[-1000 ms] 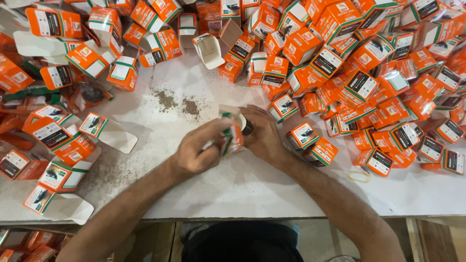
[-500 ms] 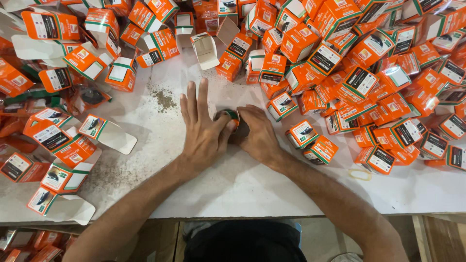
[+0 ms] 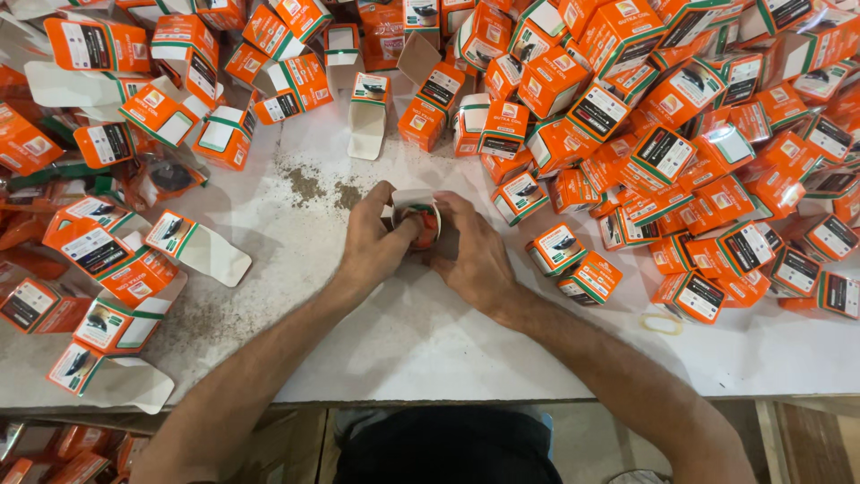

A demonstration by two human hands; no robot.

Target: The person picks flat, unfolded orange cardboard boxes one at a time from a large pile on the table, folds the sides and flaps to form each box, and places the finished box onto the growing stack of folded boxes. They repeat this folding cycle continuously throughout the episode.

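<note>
At the far left of the white desk (image 3: 430,332) lies a loose scatter of small orange cartons (image 3: 94,251), some flattened with their white flaps open, one open flap carton (image 3: 199,248) lying just left of the forearms. A patch of dark powder (image 3: 322,190) stains the desk a little up and left of the hands. The left hand (image 3: 374,246) comes in from the lower left, fingers curled and pressed round the left side of a small orange box (image 3: 417,220), thumb tip on its front. The box sits near the middle of the desk, between the two hands and gripped by both; it appears to stand on end with its long axis roughly upright, its open mouth turned up toward the camera and a white flap lifted at the far edge, pointing away from the person. Something dark and green shows inside the opening, too small to make out. The right hand (image 3: 472,255) closes on the box's right side, fingers bent over the rim, palm resting down toward the desk. Further right a dense heap of closed orange boxes (image 3: 681,116) covers the desk to its edge, and a thin yellow rubber band (image 3: 661,324) lies alone near the right forearm
</note>
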